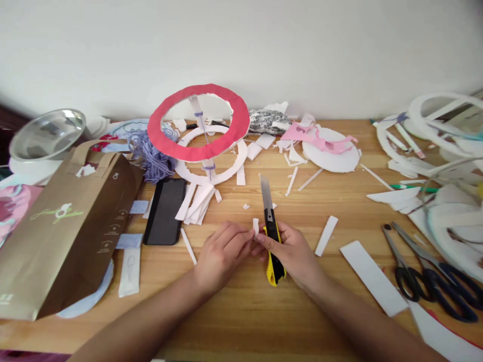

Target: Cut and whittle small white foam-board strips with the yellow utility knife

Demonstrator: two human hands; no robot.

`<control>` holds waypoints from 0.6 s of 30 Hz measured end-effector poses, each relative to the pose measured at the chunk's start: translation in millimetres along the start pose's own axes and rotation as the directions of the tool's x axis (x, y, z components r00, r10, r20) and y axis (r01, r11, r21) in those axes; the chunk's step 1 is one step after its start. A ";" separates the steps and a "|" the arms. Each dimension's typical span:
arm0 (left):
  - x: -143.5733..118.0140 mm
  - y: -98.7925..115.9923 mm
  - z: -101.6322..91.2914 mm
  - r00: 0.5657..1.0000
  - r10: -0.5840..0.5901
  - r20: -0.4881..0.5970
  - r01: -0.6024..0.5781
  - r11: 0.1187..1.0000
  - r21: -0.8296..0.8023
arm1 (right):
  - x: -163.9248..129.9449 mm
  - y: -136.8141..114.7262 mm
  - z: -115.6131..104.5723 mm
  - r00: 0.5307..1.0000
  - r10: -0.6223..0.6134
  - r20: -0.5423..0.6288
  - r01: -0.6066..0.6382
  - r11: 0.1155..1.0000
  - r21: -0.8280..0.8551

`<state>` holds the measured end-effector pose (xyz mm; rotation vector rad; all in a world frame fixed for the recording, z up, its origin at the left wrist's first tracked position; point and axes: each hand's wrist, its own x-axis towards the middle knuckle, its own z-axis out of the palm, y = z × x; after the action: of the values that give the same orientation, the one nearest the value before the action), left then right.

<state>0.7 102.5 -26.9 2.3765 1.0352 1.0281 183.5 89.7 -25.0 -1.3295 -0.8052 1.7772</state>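
- Pinching a small white foam scrap, the fingertips of both hands meet at the middle of the table.
- The left hand has thumb and forefinger closed on the scrap's left side.
- The right hand touches the scrap with its fingertips while its other fingers are wrapped around a yellow and black utility knife, blade extended and pointing away from the person.
- The surface is a light wooden table, pushed against a plain pale wall.
- Loose white strips lie near the hands: one short strip just right of the knife, one wider strip farther right.
- Two pairs of dark-handled scissors lie side by side at the right edge.
- One black phone lies flat to the left, beside one tipped brown paper bag.
- Behind stands one red ring raised on a post above a white ring, with one bundle of purple yarn beside it.
- One metal bowl sits at the far left.
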 end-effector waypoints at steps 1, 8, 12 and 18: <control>0.9 0.8 -0.2 1.000 -0.002 -0.005 0.002 1.000 0.010 | -0.6 0.0 0.2 1.000 0.003 -0.001 -0.003 1.000 -0.006; 2.8 3.4 -0.6 1.000 0.003 -0.011 -0.002 0.995 0.101 | -3.3 -1.3 2.0 1.000 -0.003 0.019 0.003 1.000 -0.014; 3.2 4.2 -1.0 1.000 0.004 -0.013 -0.002 0.994 0.107 | -2.3 -1.6 1.7 1.000 -0.006 0.027 0.007 1.000 -0.021; 3.5 5.3 -0.5 1.000 -0.020 -0.011 0.021 0.995 0.098 | -1.4 -2.0 -1.4 0.996 0.020 0.089 -0.016 0.998 -0.055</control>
<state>4.6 101.5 -21.9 2.4351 1.1360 1.0046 185.4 89.5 -23.0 -1.3033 -0.8983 1.8517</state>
